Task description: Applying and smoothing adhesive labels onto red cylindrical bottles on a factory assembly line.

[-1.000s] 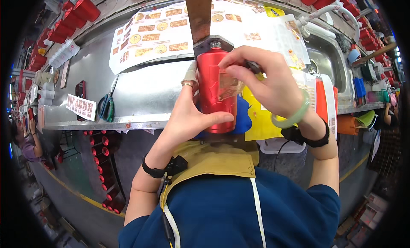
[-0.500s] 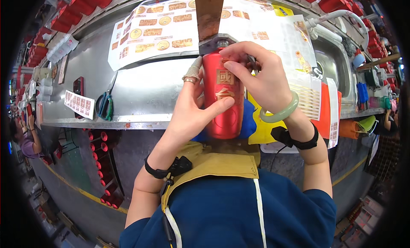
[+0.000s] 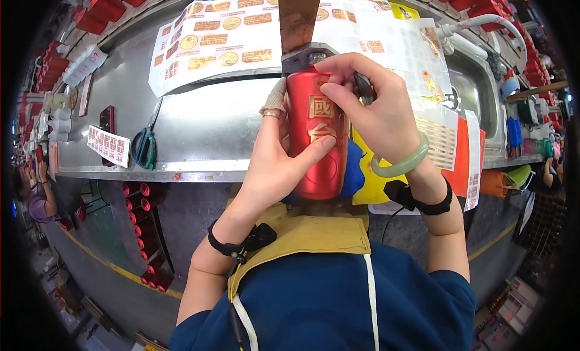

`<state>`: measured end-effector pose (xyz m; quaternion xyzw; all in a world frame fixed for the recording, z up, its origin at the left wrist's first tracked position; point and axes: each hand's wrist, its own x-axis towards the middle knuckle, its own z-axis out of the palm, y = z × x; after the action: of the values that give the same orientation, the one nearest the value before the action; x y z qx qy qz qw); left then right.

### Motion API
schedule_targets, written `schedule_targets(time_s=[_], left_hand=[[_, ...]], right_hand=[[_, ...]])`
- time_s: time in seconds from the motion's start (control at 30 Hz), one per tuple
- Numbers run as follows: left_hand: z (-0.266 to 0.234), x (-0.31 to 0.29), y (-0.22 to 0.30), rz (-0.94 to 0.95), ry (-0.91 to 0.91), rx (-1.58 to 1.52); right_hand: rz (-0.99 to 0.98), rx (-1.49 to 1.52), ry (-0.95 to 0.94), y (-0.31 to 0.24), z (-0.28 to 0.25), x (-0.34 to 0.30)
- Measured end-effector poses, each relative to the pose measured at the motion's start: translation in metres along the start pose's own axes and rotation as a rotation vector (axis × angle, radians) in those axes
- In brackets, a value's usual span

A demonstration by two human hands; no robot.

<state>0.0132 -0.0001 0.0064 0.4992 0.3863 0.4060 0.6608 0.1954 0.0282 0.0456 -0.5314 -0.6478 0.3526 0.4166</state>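
Observation:
A red bottle (image 3: pixel 314 170) with gold characters lies in front of me, its clear neck pointing away. My left hand (image 3: pixel 272 151) is wrapped around its left side, thumb across the front; a pale cover sits on a fingertip. At the upper right of the bottle is my right hand (image 3: pixel 377 100), thumb and forefinger bent close together by a small gold mark (image 3: pixel 324 80). A dark slim tool (image 3: pixel 364 88) is tucked in its curled fingers; its tip is hidden. Anything between that thumb and forefinger is too small to make out.
Sheets of gold stickers (image 3: pixel 223 40) cover the far metal bench (image 3: pixel 199 124). To the left lie scissors (image 3: pixel 144 147), a small label strip (image 3: pixel 109 147) and a dark red phone (image 3: pixel 107 118). A sink (image 3: pixel 477 88) is at right. An upright post (image 3: pixel 297 19) rises ahead.
The right hand has shifted slightly right, and more of the dark tool shows in it. The left hand still holds the bottle, which has barely moved.

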Motion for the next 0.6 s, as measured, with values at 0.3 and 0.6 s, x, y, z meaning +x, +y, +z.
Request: schedule_targets(time_s=[0.3, 0.6], left_hand=[[-0.0066, 0.002, 0.0073, -0.113, 0.007, -0.374], [-0.0034, -0.0009, 0.0037, -0.054, -0.002, -0.115]], right_hand=[[-0.061, -0.03, 0.03, 0.0002, -0.0001, 0.0017], [-0.03, -0.023, 0.03, 0.0005, 0.0009, 0.0011]])
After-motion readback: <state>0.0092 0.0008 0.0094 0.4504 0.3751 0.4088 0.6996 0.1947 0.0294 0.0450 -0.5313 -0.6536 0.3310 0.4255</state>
